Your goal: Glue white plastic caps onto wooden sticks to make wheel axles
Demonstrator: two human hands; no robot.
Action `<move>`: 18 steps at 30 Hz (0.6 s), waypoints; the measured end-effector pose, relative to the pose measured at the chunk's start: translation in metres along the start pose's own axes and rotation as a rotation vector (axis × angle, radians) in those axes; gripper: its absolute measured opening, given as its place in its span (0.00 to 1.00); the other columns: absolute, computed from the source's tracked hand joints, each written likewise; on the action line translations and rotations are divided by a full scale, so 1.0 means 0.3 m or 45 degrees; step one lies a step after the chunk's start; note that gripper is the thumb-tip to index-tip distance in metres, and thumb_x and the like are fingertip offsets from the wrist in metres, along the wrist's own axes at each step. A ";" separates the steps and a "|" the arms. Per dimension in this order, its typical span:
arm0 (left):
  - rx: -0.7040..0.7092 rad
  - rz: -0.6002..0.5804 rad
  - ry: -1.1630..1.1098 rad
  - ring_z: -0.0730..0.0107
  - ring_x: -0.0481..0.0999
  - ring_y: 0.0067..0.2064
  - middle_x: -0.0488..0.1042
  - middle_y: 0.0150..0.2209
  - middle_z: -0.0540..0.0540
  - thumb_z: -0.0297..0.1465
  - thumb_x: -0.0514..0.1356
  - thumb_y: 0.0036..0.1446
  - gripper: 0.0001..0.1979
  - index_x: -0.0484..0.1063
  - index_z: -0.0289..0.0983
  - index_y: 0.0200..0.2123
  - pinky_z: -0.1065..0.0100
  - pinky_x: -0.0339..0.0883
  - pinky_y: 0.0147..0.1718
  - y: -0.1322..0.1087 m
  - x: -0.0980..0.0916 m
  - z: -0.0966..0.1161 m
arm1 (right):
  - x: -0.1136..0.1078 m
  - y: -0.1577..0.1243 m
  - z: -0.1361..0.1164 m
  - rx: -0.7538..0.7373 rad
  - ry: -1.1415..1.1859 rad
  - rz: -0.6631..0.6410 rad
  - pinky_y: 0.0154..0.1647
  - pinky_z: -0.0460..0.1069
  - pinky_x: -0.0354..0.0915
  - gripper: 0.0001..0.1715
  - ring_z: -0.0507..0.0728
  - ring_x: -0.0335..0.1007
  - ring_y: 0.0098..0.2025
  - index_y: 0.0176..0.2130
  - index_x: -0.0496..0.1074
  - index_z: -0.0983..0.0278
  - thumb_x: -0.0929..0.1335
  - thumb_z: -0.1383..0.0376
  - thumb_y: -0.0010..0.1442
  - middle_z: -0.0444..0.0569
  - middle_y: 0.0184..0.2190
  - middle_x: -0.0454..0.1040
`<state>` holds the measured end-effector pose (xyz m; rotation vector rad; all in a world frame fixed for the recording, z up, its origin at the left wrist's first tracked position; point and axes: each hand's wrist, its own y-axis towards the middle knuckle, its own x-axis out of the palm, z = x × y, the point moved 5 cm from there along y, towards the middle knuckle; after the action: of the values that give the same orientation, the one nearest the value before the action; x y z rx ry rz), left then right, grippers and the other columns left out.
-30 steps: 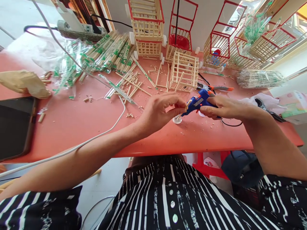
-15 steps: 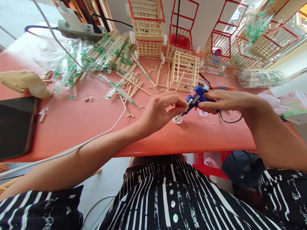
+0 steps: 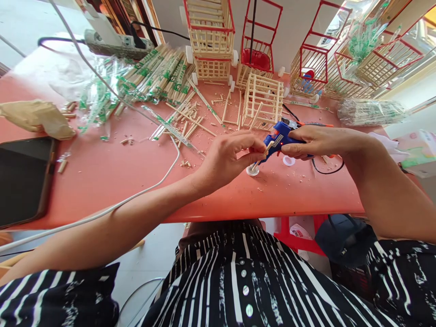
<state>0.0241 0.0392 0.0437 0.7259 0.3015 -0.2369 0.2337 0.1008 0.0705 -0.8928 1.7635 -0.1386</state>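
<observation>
My left hand [image 3: 235, 152] pinches a short wooden stick [image 3: 269, 146] between thumb and fingertips. Wrapped round a blue glue gun [image 3: 276, 141] with a small red light is my right hand [image 3: 308, 141]. The gun's nozzle points down and left, close behind the stick. Under it, a white round cap [image 3: 252, 170] lies on the table with the stick's lower end at it; whether the two are joined I cannot tell. A second pale ring-like cap [image 3: 289, 161] lies just right. Behind the hands stands a lattice basket of sticks [image 3: 262, 97].
Finished stick carts with red edges [image 3: 213, 41] stand along the back. Wrapped chopsticks [image 3: 163, 72] and cut pieces lie at the back left. A white cable [image 3: 150, 188] crosses my left forearm. A phone [image 3: 27, 181] lies at far left, pliers [image 3: 315, 125] behind my right hand.
Both hands, the stick and the glue gun hold almost the same place. The view has shifted very slightly.
</observation>
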 end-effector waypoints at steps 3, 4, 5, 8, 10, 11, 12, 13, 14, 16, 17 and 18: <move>0.011 0.002 -0.010 0.71 0.78 0.35 0.81 0.33 0.49 0.25 0.65 0.62 0.04 0.78 0.36 0.33 0.69 0.69 0.38 0.000 0.000 0.003 | 0.002 -0.009 -0.004 0.016 0.007 0.010 0.23 0.49 0.58 0.32 0.52 0.64 0.23 0.33 0.72 0.60 0.66 0.35 0.60 0.44 0.22 0.69; 0.011 0.000 -0.009 0.71 0.78 0.35 0.81 0.33 0.49 0.25 0.65 0.62 0.04 0.78 0.35 0.33 0.69 0.69 0.38 0.001 0.000 0.003 | 0.003 -0.013 -0.007 0.015 0.011 0.016 0.23 0.48 0.58 0.32 0.52 0.64 0.23 0.34 0.72 0.61 0.66 0.35 0.60 0.44 0.22 0.69; 0.011 0.001 -0.008 0.72 0.78 0.35 0.81 0.33 0.49 0.25 0.65 0.62 0.04 0.78 0.35 0.33 0.70 0.69 0.38 0.001 0.001 0.003 | 0.004 -0.018 -0.011 0.006 0.014 0.020 0.24 0.48 0.59 0.32 0.52 0.64 0.24 0.34 0.72 0.61 0.66 0.36 0.61 0.44 0.22 0.69; 0.019 0.008 -0.006 0.72 0.78 0.35 0.81 0.33 0.49 0.25 0.65 0.62 0.04 0.78 0.35 0.33 0.70 0.69 0.38 0.001 0.001 0.003 | 0.007 -0.034 -0.023 -0.029 0.011 0.020 0.24 0.48 0.60 0.32 0.52 0.64 0.24 0.36 0.71 0.62 0.64 0.36 0.62 0.43 0.22 0.68; 0.020 0.008 -0.002 0.72 0.78 0.36 0.81 0.33 0.49 0.25 0.64 0.62 0.04 0.78 0.35 0.33 0.70 0.69 0.38 0.001 0.002 0.002 | 0.007 -0.044 -0.028 -0.025 0.014 0.021 0.24 0.48 0.59 0.33 0.51 0.63 0.23 0.36 0.70 0.62 0.64 0.35 0.62 0.43 0.22 0.67; 0.017 0.007 0.003 0.71 0.78 0.36 0.81 0.33 0.49 0.26 0.64 0.62 0.04 0.78 0.35 0.33 0.69 0.69 0.38 0.000 0.002 0.002 | 0.007 -0.049 -0.028 -0.016 0.018 0.024 0.24 0.48 0.59 0.32 0.51 0.62 0.23 0.35 0.70 0.62 0.64 0.36 0.62 0.43 0.22 0.67; 0.014 0.005 0.007 0.71 0.78 0.36 0.81 0.33 0.49 0.26 0.64 0.62 0.04 0.78 0.35 0.33 0.69 0.69 0.38 0.000 0.003 0.001 | 0.007 -0.053 -0.028 -0.007 0.023 0.024 0.24 0.48 0.58 0.32 0.51 0.61 0.23 0.35 0.69 0.61 0.64 0.36 0.61 0.42 0.21 0.67; 0.011 0.001 0.010 0.71 0.78 0.36 0.81 0.33 0.49 0.26 0.64 0.62 0.04 0.78 0.35 0.33 0.69 0.70 0.39 0.000 0.003 0.001 | 0.008 -0.057 -0.027 0.000 0.028 0.022 0.24 0.48 0.58 0.32 0.51 0.61 0.23 0.34 0.69 0.61 0.64 0.36 0.61 0.43 0.22 0.67; 0.010 -0.001 0.012 0.71 0.79 0.36 0.81 0.33 0.49 0.27 0.64 0.62 0.04 0.78 0.35 0.33 0.69 0.70 0.39 0.000 0.003 0.001 | 0.010 -0.059 -0.026 0.006 0.031 0.017 0.24 0.48 0.59 0.32 0.51 0.62 0.23 0.34 0.69 0.61 0.65 0.36 0.61 0.43 0.22 0.67; 0.011 -0.006 0.011 0.71 0.79 0.36 0.81 0.33 0.49 0.27 0.64 0.63 0.05 0.78 0.35 0.33 0.69 0.70 0.39 0.000 0.002 0.003 | 0.016 -0.063 -0.019 0.015 0.043 0.010 0.24 0.48 0.60 0.32 0.52 0.63 0.24 0.34 0.70 0.61 0.64 0.36 0.60 0.44 0.22 0.68; 0.011 -0.007 0.010 0.71 0.79 0.36 0.81 0.33 0.49 0.27 0.64 0.63 0.05 0.78 0.35 0.33 0.69 0.70 0.39 0.001 0.002 0.003 | 0.020 -0.064 -0.014 0.020 0.051 0.008 0.25 0.48 0.60 0.32 0.52 0.64 0.25 0.35 0.70 0.62 0.64 0.35 0.60 0.44 0.23 0.69; 0.012 -0.007 0.010 0.71 0.78 0.36 0.81 0.33 0.49 0.27 0.64 0.63 0.05 0.78 0.35 0.33 0.69 0.70 0.39 0.001 0.001 0.004 | 0.024 -0.064 -0.009 0.024 0.062 0.008 0.25 0.48 0.60 0.33 0.52 0.65 0.25 0.35 0.70 0.62 0.64 0.35 0.60 0.44 0.23 0.69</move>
<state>0.0247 0.0385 0.0447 0.7356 0.3100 -0.2406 0.2400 0.0817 0.0757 -0.8764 1.8074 -0.1739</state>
